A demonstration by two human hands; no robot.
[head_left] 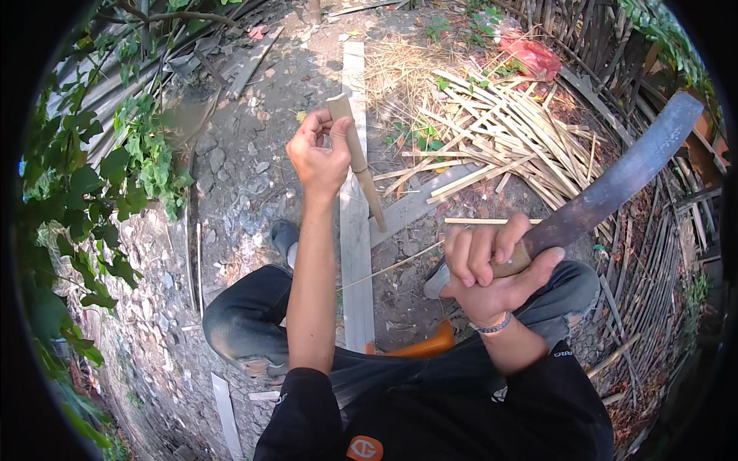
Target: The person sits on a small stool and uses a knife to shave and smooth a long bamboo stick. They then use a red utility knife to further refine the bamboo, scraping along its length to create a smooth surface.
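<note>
My left hand point(323, 150) grips a short split length of bamboo point(360, 161) near its upper end, thumb on one side and fingers on the other. A node ring crosses the piece partway down, and its lower end tilts away to the right above a long grey board point(355, 253). In my right hand point(492, 269) is a machete point(615, 180), fingers wrapped round its wooden handle. The broad dark blade points up and to the right, apart from the bamboo.
A heap of split bamboo strips point(507, 138) lies ahead to the right, beside a red plastic bag point(530, 58). An orange plastic stool point(427, 342) shows between my legs. Leafy vines point(92, 200) hang on the left; a stick fence point(569, 27) stands at the far right.
</note>
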